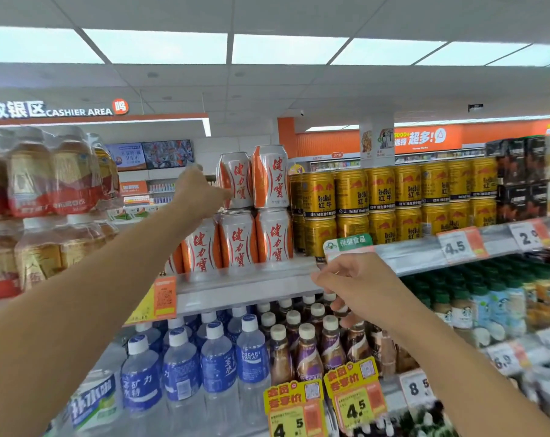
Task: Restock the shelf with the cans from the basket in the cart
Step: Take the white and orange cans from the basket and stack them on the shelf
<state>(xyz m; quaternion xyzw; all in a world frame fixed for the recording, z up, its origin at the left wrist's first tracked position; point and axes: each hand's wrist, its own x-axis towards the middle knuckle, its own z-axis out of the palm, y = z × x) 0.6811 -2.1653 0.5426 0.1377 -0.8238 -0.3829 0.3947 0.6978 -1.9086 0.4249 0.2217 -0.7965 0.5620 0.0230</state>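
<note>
Orange-and-white cans [267, 238] stand two tiers high on the top shelf [251, 288]. My left hand [198, 190] reaches up to the upper-left can [237, 179], thumb on its front and fingers going round its left side and back. That can stands upright on a lower-tier can, beside a second upper can [270, 175]. My right hand [358, 285] hovers in front of the shelf's edge strip with loosely curled fingers, holding nothing. Neither the cart nor the basket is in view.
Gold cans [381, 197] fill the shelf to the right, dark boxes [519, 178] beyond them. Shrink-wrapped tea bottles [47, 178] stand at left. Below are blue-labelled water bottles [217, 367], brown coffee bottles [308, 351] and hanging price tags [352, 398].
</note>
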